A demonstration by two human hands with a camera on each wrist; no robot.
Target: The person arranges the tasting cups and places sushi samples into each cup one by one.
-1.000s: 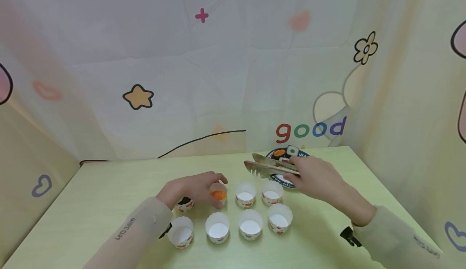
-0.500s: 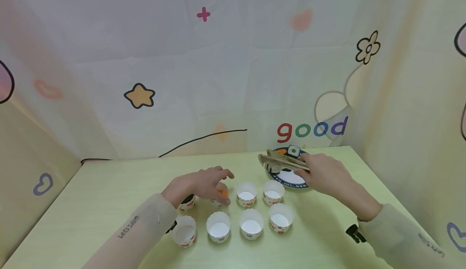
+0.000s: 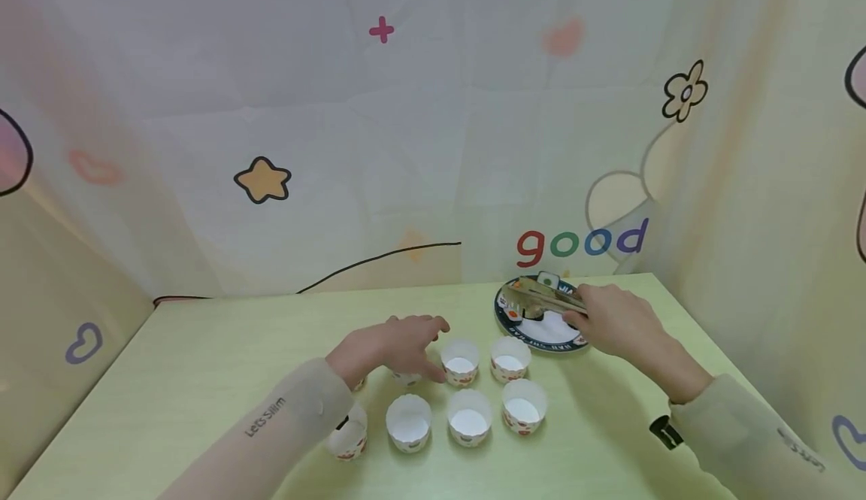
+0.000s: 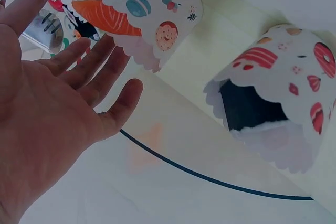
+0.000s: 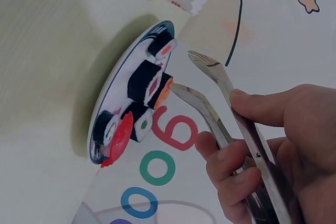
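Observation:
My right hand (image 3: 619, 323) grips metal food tongs (image 5: 242, 114), whose tips stand apart above a dark-rimmed plate (image 3: 551, 328). Several toy-like sushi pieces (image 5: 144, 82) lie on that plate; nothing shows between the tips in the right wrist view. Over the back row of paper cups my left hand (image 3: 399, 346) hovers with loosely bent fingers and holds nothing. Close to its fingers is a cup (image 4: 170, 17) with an orange salmon-like piece (image 4: 102, 17); whether they touch, I cannot tell. Another cup (image 4: 302, 69) contains a black-wrapped piece (image 4: 249, 108).
Two rows of patterned paper cups stand on the pale table (image 3: 203, 380). The front row includes a white cup (image 3: 409, 423) and a right-end cup (image 3: 524, 407). A printed cloth (image 3: 406, 131) hangs behind the table's back edge.
The tongs have moved right and now reach over the sushi on the plate. My left hand has shifted right, from the salmon piece's cup towards the third back-row cup.

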